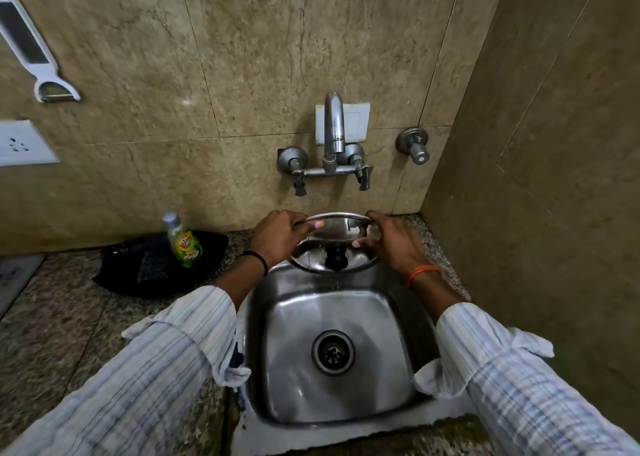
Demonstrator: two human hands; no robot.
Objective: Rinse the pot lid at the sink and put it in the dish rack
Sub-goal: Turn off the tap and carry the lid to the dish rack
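A round steel pot lid (341, 234) with a black knob is held over the back of the steel sink (388, 320), tilted toward me, below the wall tap (334, 123). My left hand (278, 235) grips its left rim and my right hand (393, 239) grips its right rim. A thin trickle of water falls from the lid's lower edge into the basin. The knob side faces me. No dish rack is in view.
A green dish-soap bottle (183, 242) stands on a black cloth (152, 265) left of the sink on the speckled counter (62, 317). A side wall (536, 178) closes in on the right. A peeler (38, 50) hangs on the back wall, above a socket (20, 142).
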